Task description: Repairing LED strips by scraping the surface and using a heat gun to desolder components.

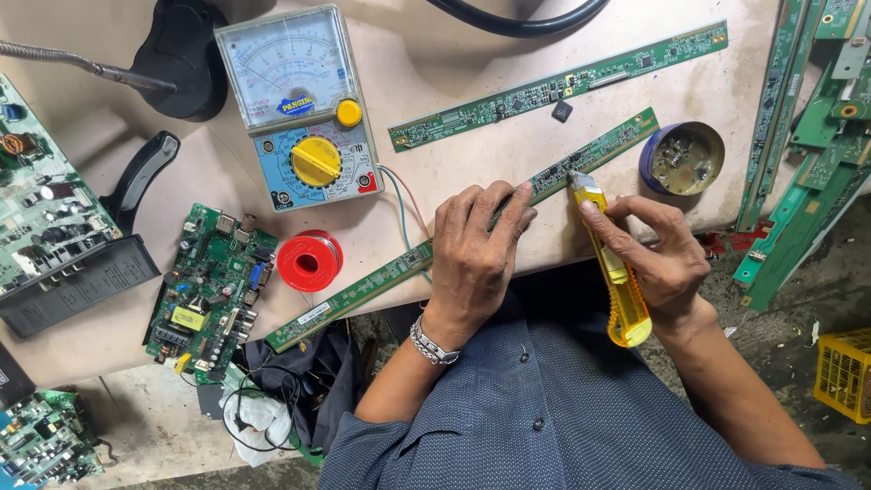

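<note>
A long narrow green circuit board strip (381, 277) lies diagonally across the beige table's front edge. My left hand (474, 259) presses down on its middle, fingers spread flat over it. My right hand (660, 259) grips a yellow utility knife (615, 277), index finger along its top. The knife's tip touches the strip just right of my left fingertips. A second green strip (562, 86) lies farther back, parallel, with a small black chip (562, 111) beside it.
An analog multimeter (299, 109) stands at the back centre, a red solder spool (309, 260) in front of it. A green circuit board (210, 290) lies left, more boards at far left and far right. A round blue tin (682, 159) sits by the knife.
</note>
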